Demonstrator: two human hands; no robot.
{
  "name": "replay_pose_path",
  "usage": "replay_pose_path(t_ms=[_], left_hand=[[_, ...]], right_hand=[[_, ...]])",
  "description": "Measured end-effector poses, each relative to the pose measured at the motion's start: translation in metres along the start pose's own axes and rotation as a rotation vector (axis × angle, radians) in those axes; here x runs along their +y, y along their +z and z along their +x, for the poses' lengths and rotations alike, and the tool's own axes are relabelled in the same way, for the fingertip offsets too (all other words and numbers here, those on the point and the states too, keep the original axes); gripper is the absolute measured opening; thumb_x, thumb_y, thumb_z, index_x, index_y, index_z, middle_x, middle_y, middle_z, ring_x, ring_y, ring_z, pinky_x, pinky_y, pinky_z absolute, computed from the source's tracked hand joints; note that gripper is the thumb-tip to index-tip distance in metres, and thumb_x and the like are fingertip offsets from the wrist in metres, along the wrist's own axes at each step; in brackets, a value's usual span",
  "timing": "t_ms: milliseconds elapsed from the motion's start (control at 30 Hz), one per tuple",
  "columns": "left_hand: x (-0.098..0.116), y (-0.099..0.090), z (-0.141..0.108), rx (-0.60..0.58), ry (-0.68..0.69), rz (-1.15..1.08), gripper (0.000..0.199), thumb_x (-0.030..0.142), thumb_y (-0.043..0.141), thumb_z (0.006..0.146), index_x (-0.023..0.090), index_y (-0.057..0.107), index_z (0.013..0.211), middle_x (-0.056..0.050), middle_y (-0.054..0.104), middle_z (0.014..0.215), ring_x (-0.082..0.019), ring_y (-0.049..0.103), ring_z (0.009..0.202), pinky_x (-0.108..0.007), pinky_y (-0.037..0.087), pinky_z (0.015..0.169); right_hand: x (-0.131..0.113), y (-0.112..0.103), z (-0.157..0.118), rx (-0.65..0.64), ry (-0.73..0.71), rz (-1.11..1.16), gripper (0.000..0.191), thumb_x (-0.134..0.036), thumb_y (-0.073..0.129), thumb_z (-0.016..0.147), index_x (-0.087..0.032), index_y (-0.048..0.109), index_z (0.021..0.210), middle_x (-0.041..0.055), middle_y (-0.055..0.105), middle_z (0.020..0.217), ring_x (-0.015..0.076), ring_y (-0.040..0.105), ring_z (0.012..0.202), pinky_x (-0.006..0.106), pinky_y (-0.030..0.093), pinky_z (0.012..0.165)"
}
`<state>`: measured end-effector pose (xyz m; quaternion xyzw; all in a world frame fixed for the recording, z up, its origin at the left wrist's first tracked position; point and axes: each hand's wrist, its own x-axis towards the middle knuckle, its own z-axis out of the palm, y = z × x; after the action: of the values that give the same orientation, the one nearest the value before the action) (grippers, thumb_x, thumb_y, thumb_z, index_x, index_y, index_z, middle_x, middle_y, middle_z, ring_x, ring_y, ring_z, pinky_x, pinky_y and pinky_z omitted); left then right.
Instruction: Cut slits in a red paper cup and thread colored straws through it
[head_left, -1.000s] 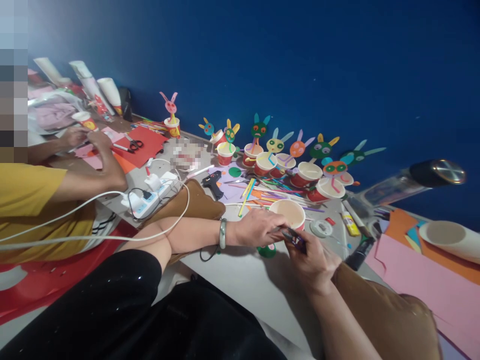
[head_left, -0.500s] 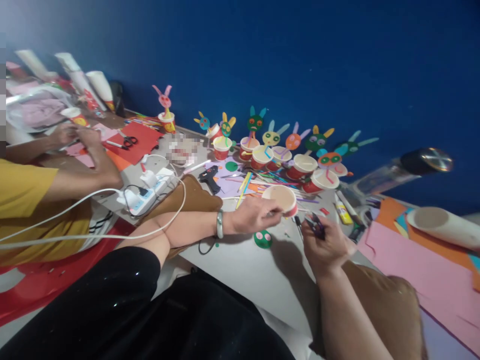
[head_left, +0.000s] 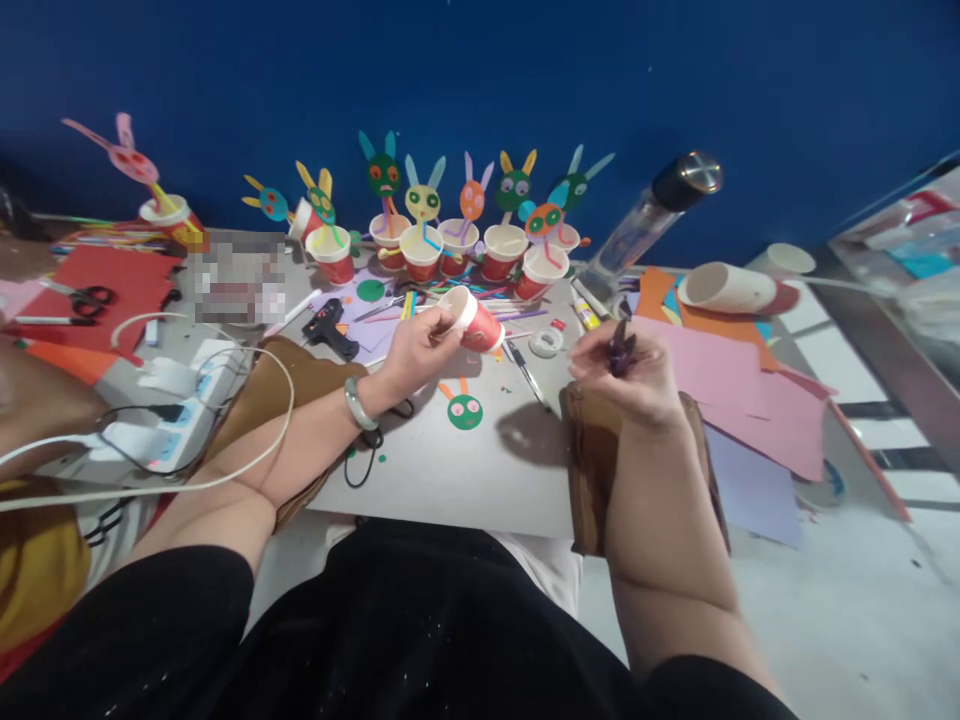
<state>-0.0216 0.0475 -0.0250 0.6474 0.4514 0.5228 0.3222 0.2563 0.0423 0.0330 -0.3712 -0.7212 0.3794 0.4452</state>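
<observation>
Cup (head_left: 486,322), pinched near its rim by left hand (head_left: 416,355), shows no figure yet, green rabbit face (head_left: 465,412) loose bodyward of that grip, seemingly finished rabbit cups (head_left: 421,266) beyond, right hand (head_left: 626,375) clasping dark tool (head_left: 621,350).

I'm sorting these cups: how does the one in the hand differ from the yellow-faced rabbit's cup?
The held cup is tilted in the left hand; the rabbit's cup stands upright on the table. A yellow rabbit face rises above the rabbit's cup; none shows on the held cup. Both are red outside, pale inside.
</observation>
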Motion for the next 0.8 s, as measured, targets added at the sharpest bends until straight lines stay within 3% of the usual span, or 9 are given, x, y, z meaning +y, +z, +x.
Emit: replay_pose_path(t_ms=[133, 233, 400, 567, 667, 800], left_hand=[[0.003, -0.002, 0.005, -0.070, -0.116, -0.152, 0.021, 0.035, 0.070, 0.087, 0.018, 0.060, 0.082, 0.001, 0.065, 0.071, -0.009, 0.058, 0.059, -0.022, 0.048, 0.055], [0.005, -0.004, 0.007, -0.118, -0.179, -0.237, 0.020, 0.034, 0.072, 0.086, 0.016, 0.062, 0.089, -0.001, 0.071, 0.079, -0.010, 0.062, 0.061, -0.023, 0.053, 0.056], [0.004, -0.008, 0.010, -0.146, -0.230, -0.301, 0.025, 0.033, 0.073, 0.087, 0.013, 0.067, 0.100, -0.005, 0.076, 0.090, -0.013, 0.071, 0.075, -0.024, 0.059, 0.064], [0.000, -0.010, 0.013, -0.118, -0.235, -0.308, 0.016, 0.028, 0.072, 0.088, 0.015, 0.067, 0.094, -0.002, 0.073, 0.081, -0.010, 0.067, 0.069, -0.024, 0.059, 0.067], [-0.003, -0.011, 0.013, -0.104, -0.186, -0.265, 0.017, 0.030, 0.075, 0.086, 0.016, 0.065, 0.090, -0.001, 0.070, 0.078, -0.011, 0.066, 0.069, -0.024, 0.057, 0.065], [-0.009, -0.010, 0.014, -0.077, -0.129, -0.210, 0.024, 0.038, 0.074, 0.089, 0.018, 0.064, 0.081, 0.000, 0.066, 0.072, -0.011, 0.061, 0.067, -0.024, 0.053, 0.061]], right_hand=[[0.013, 0.003, 0.000, 0.075, 0.032, 0.062, 0.022, -0.036, 0.082, 0.071, -0.023, 0.064, 0.073, -0.0041, 0.054, 0.057, 0.0091, 0.041, 0.049, 0.028, 0.030, 0.048], [0.014, 0.008, 0.000, 0.038, 0.069, 0.006, 0.025, -0.036, 0.080, 0.071, -0.022, 0.060, 0.070, -0.0034, 0.052, 0.058, 0.0093, 0.038, 0.051, 0.028, 0.028, 0.050], [0.006, 0.012, 0.004, -0.195, 0.192, -0.118, 0.025, -0.037, 0.077, 0.075, -0.023, 0.056, 0.077, -0.0042, 0.049, 0.064, 0.0103, 0.038, 0.057, 0.027, 0.029, 0.054], [0.016, 0.014, 0.012, -0.606, 0.200, -0.587, 0.015, -0.032, 0.062, 0.080, -0.022, 0.057, 0.071, 0.0001, 0.057, 0.066, 0.0153, 0.049, 0.064, 0.029, 0.035, 0.063], [0.025, 0.022, 0.012, -0.711, 0.262, -0.874, 0.009, -0.030, 0.063, 0.079, -0.022, 0.064, 0.076, 0.0043, 0.066, 0.076, 0.0185, 0.054, 0.069, 0.030, 0.032, 0.063], [0.029, 0.033, 0.008, -0.778, 0.329, -1.005, 0.011, -0.032, 0.064, 0.080, -0.022, 0.069, 0.079, 0.0066, 0.069, 0.079, 0.0205, 0.057, 0.071, 0.031, 0.030, 0.062]])
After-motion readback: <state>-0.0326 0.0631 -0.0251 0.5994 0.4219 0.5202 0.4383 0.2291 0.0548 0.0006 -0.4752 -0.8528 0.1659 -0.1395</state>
